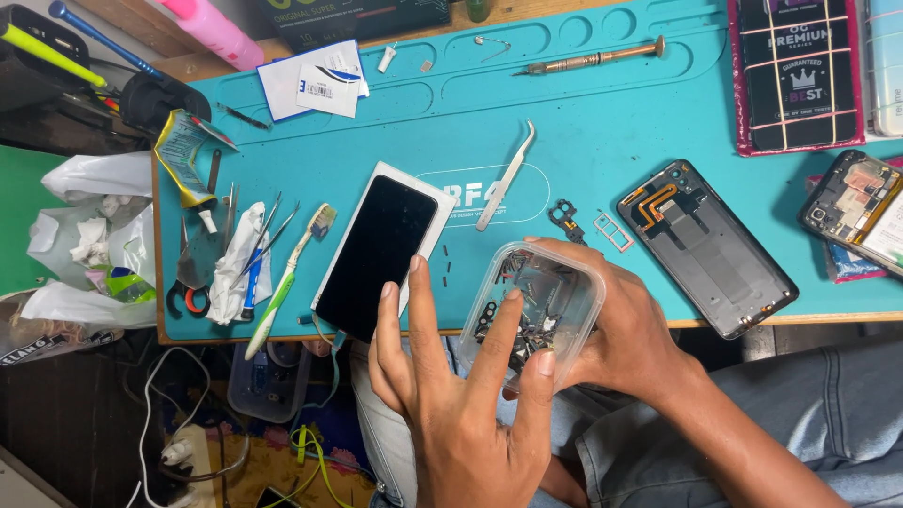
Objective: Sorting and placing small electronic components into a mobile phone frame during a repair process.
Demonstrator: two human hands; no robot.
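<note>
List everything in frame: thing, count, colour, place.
clear plastic tub: 1, transparent, holds small dark parts, at mat's near edge
phone: 1, black screen, mat centre-left
work mat: 1, teal, covers bench
tweezers: 1, silver, right of phone
phone back shell: 1, dark grey, mat right
screwdriver: 1, copper-toned, mat top
toothbrush: 1, green-white, left of phone
scissors: 1, red-black handles, mat left edge
left hand: fingers in tub
right hand: cups tub

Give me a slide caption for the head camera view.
Right hand holds a clear tub of small parts; left hand reaches in, above a teal mat.
</note>
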